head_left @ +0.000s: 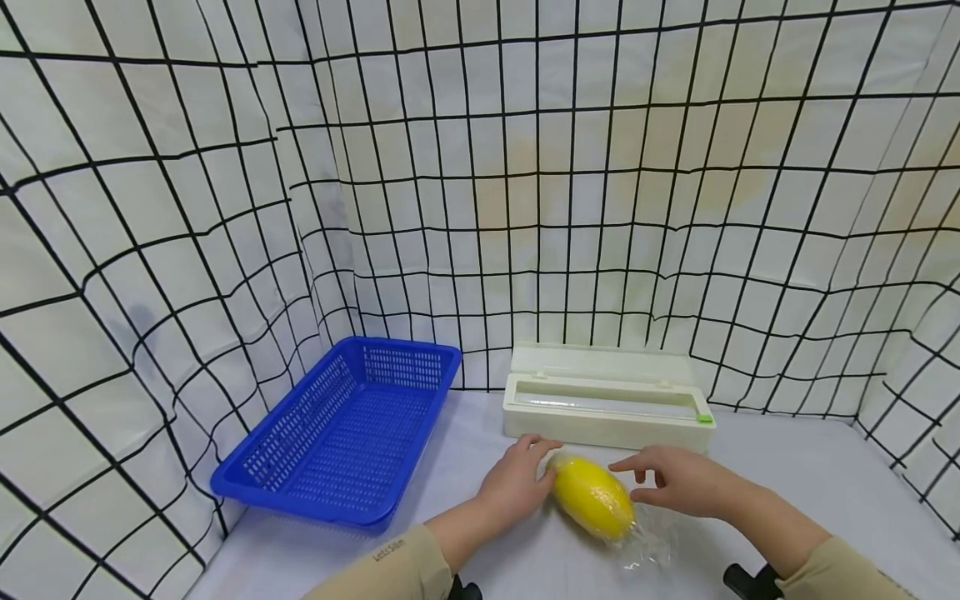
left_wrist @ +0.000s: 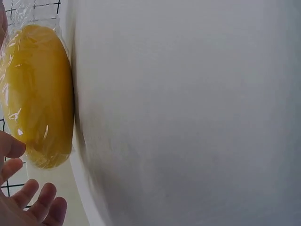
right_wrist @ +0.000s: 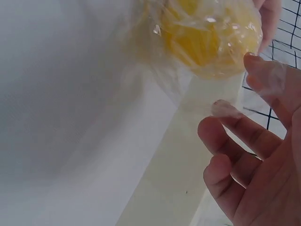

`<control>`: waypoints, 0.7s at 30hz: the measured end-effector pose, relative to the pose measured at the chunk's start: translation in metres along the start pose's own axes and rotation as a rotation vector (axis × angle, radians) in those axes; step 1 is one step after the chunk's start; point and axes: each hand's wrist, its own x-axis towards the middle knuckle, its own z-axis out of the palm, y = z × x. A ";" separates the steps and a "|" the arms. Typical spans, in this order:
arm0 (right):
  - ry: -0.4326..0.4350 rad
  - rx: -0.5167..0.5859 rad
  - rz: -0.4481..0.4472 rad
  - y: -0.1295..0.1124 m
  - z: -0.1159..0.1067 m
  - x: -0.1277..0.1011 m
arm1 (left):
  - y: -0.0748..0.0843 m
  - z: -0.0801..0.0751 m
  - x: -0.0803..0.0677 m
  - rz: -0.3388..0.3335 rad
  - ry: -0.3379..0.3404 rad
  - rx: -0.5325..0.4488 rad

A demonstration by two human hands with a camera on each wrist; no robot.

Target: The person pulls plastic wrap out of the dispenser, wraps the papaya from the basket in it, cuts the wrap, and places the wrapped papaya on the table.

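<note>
A yellow oval fruit [head_left: 592,497], wrapped in clear cling film, lies on the white table between both hands. Loose film [head_left: 645,542] spreads from its near right end. My left hand [head_left: 516,479] is at the fruit's left end; in the left wrist view its thumb [left_wrist: 11,146] touches the wrap while the other fingers are spread apart. On the other side is my right hand [head_left: 678,481], fingers loosely bent. The right wrist view shows film lying against that hand's thumb [right_wrist: 270,77] and a fingertip, with no clear pinch.
Behind the fruit stands a cream cling film box [head_left: 607,429], lid raised, with a film roll inside and a green slider [head_left: 705,418] at its right end. A blue plastic basket [head_left: 337,508] sits to the left. White cloth walls with black grid netting surround the table.
</note>
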 end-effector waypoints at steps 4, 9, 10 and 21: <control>-0.004 0.013 -0.020 -0.001 0.003 0.001 | 0.005 -0.005 -0.006 -0.033 0.040 -0.049; -0.014 0.053 -0.015 0.000 0.002 0.002 | 0.008 -0.011 -0.017 -0.099 0.031 -0.086; -0.017 0.072 -0.012 0.001 0.002 0.003 | 0.009 -0.012 -0.020 -0.117 0.013 -0.096; -0.041 0.098 -0.010 0.006 0.002 0.006 | 0.019 -0.010 -0.034 -0.181 -0.138 -0.224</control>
